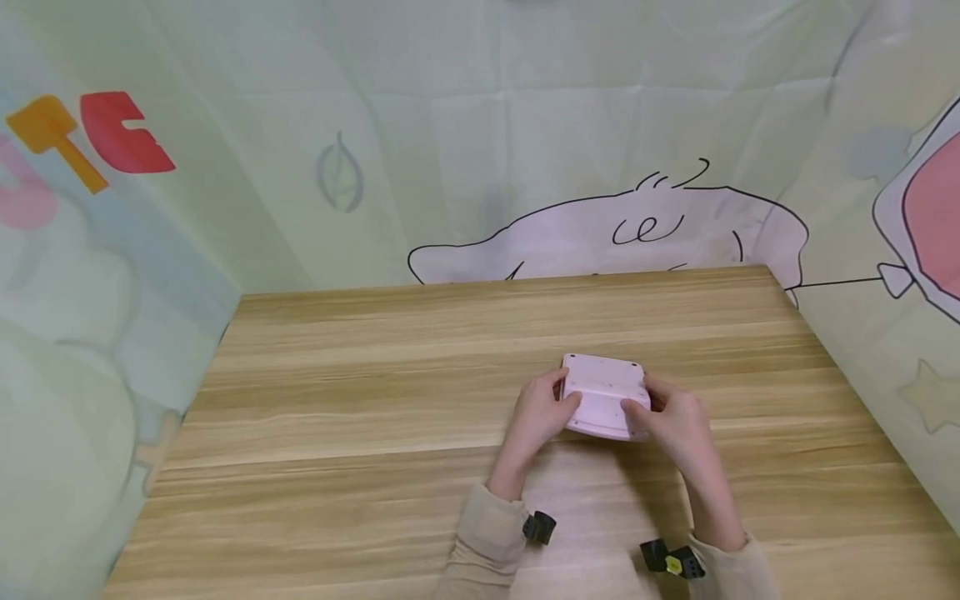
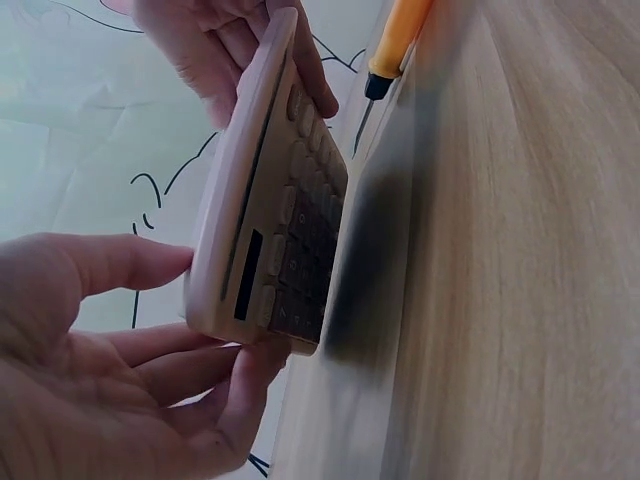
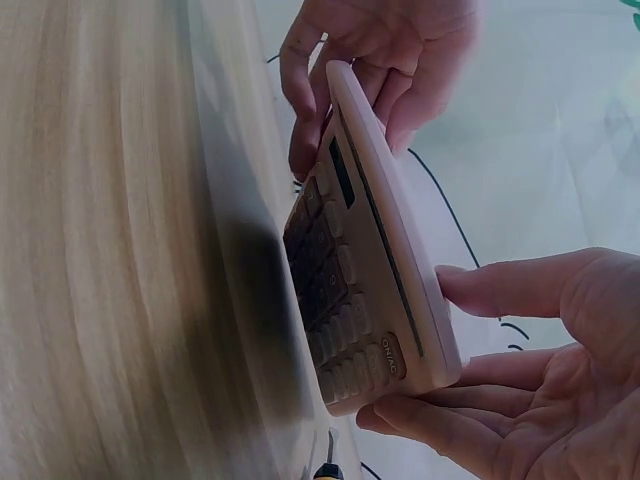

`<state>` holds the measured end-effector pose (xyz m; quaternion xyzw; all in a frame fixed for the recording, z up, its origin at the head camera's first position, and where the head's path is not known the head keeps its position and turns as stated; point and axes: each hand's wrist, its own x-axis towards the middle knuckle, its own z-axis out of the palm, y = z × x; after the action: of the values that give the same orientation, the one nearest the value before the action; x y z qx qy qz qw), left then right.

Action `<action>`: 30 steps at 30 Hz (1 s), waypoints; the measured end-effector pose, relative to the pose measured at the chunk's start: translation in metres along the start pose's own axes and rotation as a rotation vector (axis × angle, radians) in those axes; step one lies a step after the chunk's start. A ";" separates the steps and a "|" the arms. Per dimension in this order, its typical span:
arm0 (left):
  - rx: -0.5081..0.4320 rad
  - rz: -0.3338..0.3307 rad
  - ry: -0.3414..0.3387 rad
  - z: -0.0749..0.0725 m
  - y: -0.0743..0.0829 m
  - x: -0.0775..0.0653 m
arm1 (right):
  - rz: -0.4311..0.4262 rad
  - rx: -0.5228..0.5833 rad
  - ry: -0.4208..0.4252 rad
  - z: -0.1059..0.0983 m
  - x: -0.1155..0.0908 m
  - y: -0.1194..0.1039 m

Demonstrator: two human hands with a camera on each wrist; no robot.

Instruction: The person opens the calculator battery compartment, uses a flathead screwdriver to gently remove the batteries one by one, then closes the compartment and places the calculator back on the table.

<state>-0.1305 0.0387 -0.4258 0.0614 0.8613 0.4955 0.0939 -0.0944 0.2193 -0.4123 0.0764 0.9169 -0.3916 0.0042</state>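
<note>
The left hand (image 1: 542, 407) and right hand (image 1: 681, 423) pinch the sides of a pink calculator (image 1: 602, 387), thumbs on its back. It is between them, just above the table (image 1: 360, 400), keys facing down. It looks like smooth plastic; the table has wood stripes, and a thin orange-handled screwdriver (image 2: 388, 70) is near

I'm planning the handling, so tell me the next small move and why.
Probably lower the flat pink plastic calculator keys-down onto the wood-grain table: the left hand and right hand hold it raised, back up, with an orange-handled screwdriver nearby.
</note>
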 end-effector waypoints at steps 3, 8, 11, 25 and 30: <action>0.000 -0.010 -0.004 0.001 -0.002 0.000 | 0.010 -0.017 -0.009 0.001 0.000 0.001; -0.011 -0.031 -0.016 0.003 -0.004 0.000 | 0.031 -0.035 -0.036 0.002 0.001 0.002; -0.009 -0.037 -0.017 0.004 -0.005 0.001 | 0.049 -0.034 -0.050 0.002 0.002 0.002; 0.059 -0.044 -0.023 0.008 -0.004 0.005 | 0.051 -0.050 -0.058 0.004 0.005 0.006; 0.074 -0.051 -0.022 0.009 -0.005 0.007 | 0.062 -0.060 -0.068 0.006 0.005 0.007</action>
<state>-0.1355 0.0451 -0.4348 0.0485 0.8792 0.4601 0.1138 -0.0985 0.2204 -0.4217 0.0913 0.9247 -0.3662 0.0497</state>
